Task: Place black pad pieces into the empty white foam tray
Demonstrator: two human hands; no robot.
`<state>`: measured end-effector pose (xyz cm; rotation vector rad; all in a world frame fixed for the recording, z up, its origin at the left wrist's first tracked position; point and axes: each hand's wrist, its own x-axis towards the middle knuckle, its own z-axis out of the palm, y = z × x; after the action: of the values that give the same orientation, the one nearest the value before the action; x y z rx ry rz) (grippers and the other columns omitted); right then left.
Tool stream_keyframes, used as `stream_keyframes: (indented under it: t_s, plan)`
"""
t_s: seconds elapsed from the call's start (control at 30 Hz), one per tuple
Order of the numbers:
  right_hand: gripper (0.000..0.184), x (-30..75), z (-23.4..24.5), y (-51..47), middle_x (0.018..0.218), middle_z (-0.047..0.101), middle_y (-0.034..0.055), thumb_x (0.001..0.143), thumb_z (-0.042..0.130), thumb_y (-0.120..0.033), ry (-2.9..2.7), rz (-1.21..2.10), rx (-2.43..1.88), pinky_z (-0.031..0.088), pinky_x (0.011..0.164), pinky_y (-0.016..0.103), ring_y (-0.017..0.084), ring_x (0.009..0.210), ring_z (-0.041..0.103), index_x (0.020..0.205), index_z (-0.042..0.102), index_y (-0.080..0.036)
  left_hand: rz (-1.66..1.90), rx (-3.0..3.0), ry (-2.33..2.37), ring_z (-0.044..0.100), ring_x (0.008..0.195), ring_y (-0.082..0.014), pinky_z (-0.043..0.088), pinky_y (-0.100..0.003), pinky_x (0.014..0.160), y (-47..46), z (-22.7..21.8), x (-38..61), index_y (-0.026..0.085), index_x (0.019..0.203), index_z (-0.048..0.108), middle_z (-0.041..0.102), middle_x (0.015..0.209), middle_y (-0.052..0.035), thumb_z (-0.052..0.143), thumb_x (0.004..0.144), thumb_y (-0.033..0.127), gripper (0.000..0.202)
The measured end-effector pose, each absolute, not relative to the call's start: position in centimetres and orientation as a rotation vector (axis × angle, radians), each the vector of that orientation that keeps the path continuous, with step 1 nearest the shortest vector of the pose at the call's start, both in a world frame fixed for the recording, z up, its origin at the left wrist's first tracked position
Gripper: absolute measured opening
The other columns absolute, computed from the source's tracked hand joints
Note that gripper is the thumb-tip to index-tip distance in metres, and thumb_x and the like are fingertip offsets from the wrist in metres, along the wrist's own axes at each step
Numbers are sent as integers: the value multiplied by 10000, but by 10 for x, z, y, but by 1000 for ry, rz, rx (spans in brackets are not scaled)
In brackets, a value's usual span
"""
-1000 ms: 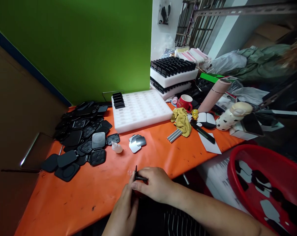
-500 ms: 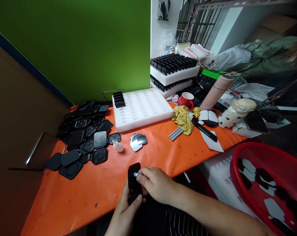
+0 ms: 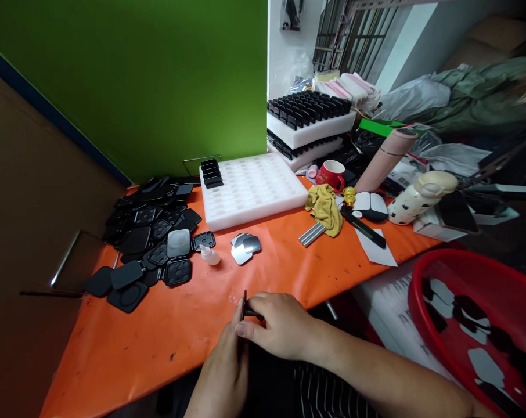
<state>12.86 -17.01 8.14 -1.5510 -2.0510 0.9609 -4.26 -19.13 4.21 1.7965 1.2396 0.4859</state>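
Observation:
Near the table's front edge, my left hand (image 3: 226, 354) is closed round the lower part of a black compact case (image 3: 244, 303), now turned almost edge-on. My right hand (image 3: 280, 325) is closed on its right side, thumb pointing left against it and fingers curled over a dark part. The metal screw-like piece seen earlier in my right hand does not show now. Beyond my hands lie a small pile of mirror plates (image 3: 245, 248) and a small translucent dropper bottle (image 3: 209, 255).
Black compact cases (image 3: 136, 238) are heaped at the left. A white foam tray (image 3: 256, 191) holds several cases at its left end; filled trays (image 3: 309, 119) are stacked behind. A yellow cloth (image 3: 326, 209), red mug (image 3: 331, 176) and bottles stand right. A red basin (image 3: 420, 290) sits low right.
The compact case has turned from showing its inner face to edge-on. My right hand has shifted onto the case, and the metal piece has gone from sight.

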Motion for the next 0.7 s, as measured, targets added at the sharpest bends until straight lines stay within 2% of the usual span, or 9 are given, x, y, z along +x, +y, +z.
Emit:
stream_keyframes:
  t_s: [0.1,0.27,0.43,0.57,0.7]
  plan:
    - [357,126,76,-170,718,573,-9,826,448,-521,-2006,984,-1518,298,544,219,111,622,499,787,564,-185,488,1772,1261,541,1073,-238,437,-360,903,-192,41,-43,202,1279,404,549,1204,-117,379,886,238,395]
    - [382,129,72,-170,735,576,5,803,483,-538,-1949,1091,-1516,288,528,216,116,632,503,772,572,-167,478,1730,1243,423,1206,-244,368,-380,979,-193,39,-45,240,1358,298,459,1315,-90,370,888,251,475]
    - [352,128,73,-173,720,583,1,796,510,-513,-1980,1034,-1547,299,542,220,116,625,509,762,588,-172,472,1652,1258,433,1195,-265,346,-423,989,-193,41,-43,235,1330,359,474,1299,-102,396,872,259,460]
    - [215,122,78,-177,731,595,-14,832,506,-373,-1936,986,-1439,343,605,216,109,667,527,762,606,-196,498,1224,1182,439,1185,-296,377,-426,966,-196,51,-36,183,1261,442,531,1241,-107,527,798,284,482]
    - [233,124,85,-180,754,592,-4,885,416,-341,-1762,1181,-1322,389,624,225,114,676,543,891,605,-205,600,788,1098,484,1144,-287,403,-408,940,-197,62,-33,199,1251,421,560,1200,-88,598,755,308,538]
